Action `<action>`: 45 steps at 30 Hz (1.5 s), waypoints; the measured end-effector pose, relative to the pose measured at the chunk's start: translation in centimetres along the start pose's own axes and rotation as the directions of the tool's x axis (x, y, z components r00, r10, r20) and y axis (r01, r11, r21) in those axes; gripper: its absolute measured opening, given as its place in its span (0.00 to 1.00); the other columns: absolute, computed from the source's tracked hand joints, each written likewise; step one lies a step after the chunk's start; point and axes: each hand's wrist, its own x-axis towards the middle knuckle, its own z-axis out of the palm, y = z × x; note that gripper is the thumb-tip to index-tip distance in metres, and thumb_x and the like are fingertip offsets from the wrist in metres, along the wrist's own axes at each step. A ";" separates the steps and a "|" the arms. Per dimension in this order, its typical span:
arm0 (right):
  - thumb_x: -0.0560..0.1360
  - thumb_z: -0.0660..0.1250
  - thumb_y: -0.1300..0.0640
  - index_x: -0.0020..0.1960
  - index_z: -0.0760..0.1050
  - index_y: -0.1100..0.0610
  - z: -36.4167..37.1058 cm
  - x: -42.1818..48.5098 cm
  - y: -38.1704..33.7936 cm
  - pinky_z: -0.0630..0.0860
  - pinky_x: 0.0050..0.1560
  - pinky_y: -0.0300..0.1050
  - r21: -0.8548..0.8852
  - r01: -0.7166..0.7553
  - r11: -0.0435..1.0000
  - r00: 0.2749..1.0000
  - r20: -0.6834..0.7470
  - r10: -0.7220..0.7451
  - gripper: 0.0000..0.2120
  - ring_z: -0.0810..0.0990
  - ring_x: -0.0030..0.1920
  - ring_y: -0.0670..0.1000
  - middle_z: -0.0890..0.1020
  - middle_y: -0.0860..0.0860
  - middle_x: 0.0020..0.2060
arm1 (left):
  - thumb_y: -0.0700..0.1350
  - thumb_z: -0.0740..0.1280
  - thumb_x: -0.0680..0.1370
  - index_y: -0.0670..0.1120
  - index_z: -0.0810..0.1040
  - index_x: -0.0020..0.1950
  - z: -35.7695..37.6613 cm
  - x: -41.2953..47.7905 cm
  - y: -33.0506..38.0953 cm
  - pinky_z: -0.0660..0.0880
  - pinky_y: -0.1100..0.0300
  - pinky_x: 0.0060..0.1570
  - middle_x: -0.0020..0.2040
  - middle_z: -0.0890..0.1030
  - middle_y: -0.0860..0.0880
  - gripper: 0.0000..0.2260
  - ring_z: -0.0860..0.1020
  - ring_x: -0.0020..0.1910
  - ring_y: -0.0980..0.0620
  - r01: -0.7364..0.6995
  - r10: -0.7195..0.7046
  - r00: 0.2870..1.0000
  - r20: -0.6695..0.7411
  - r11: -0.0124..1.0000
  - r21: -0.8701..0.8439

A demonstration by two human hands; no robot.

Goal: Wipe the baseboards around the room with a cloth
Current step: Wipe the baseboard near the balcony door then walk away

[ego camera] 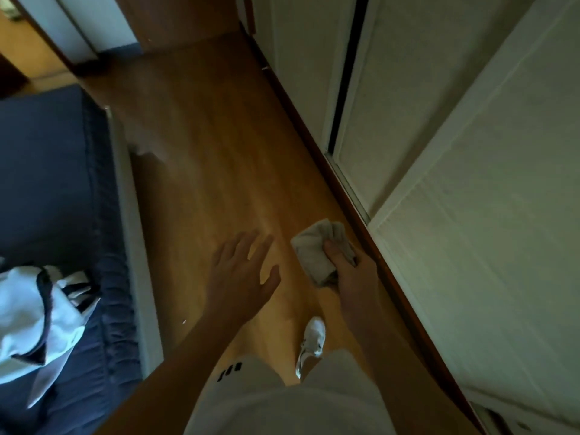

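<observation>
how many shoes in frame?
1. White laced sneaker on the brown wooden floor, just ahead of the pale shorts; a second may be hidden beneath them.

Wooden floor (204,158) carries a blue-covered bed (47,171) and one white shoe (314,335).

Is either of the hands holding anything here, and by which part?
The right hand grips the bunched cloth at its near end, thumb on top. The left hand holds nothing.
</observation>
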 end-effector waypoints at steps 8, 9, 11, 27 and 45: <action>0.74 0.73 0.49 0.44 0.84 0.40 2.3 9.8 -3.8 0.81 0.45 0.41 -0.076 0.011 0.997 0.988 0.155 0.001 0.04 0.85 0.48 0.47 0.86 0.46 0.46 | 0.59 0.57 0.80 0.48 0.74 0.73 0.4 7.8 -0.8 0.69 0.43 0.66 0.70 0.75 0.44 0.26 0.72 0.69 0.42 0.156 -0.157 0.987 0.032 0.987 0.043; 0.74 0.73 0.49 0.44 0.84 0.39 2.8 10.7 -4.0 0.82 0.47 0.43 -0.080 0.004 0.997 0.985 0.173 0.010 0.04 0.85 0.49 0.47 0.86 0.46 0.46 | 0.59 0.57 0.80 0.48 0.74 0.73 0.4 8.6 -1.2 0.70 0.43 0.66 0.70 0.75 0.44 0.26 0.72 0.69 0.42 0.176 -0.177 0.984 0.027 0.983 0.044; 0.74 0.73 0.48 0.45 0.84 0.41 4.0 12.5 -4.1 0.82 0.52 0.50 -0.096 -0.019 0.995 0.981 0.190 0.037 0.03 0.85 0.50 0.48 0.86 0.47 0.47 | 0.59 0.58 0.80 0.48 0.74 0.73 0.6 9.9 -2.2 0.69 0.44 0.66 0.70 0.75 0.44 0.25 0.72 0.69 0.42 0.203 -0.204 0.979 0.008 0.978 0.049; 0.73 0.73 0.47 0.48 0.82 0.46 22.1 31.6 -8.4 0.80 0.45 0.40 -0.201 -0.055 0.978 0.962 0.250 0.106 0.05 0.85 0.47 0.45 0.86 0.44 0.45 | 0.58 0.60 0.79 0.48 0.74 0.73 0.4 28.2 -19.5 0.69 0.43 0.66 0.71 0.75 0.44 0.25 0.72 0.69 0.42 0.321 -0.321 0.947 0.021 0.947 0.007; 0.64 0.71 0.29 0.49 0.84 0.45 42.2 53.1 -13.0 0.80 0.55 0.59 -0.333 -0.010 0.943 0.968 0.232 0.092 0.24 0.86 0.47 0.50 0.86 0.47 0.45 | 0.58 0.57 0.79 0.46 0.76 0.71 0.3 50.3 -38.0 0.70 0.43 0.65 0.69 0.76 0.42 0.26 0.74 0.68 0.41 0.338 -0.338 0.941 0.006 0.941 -0.026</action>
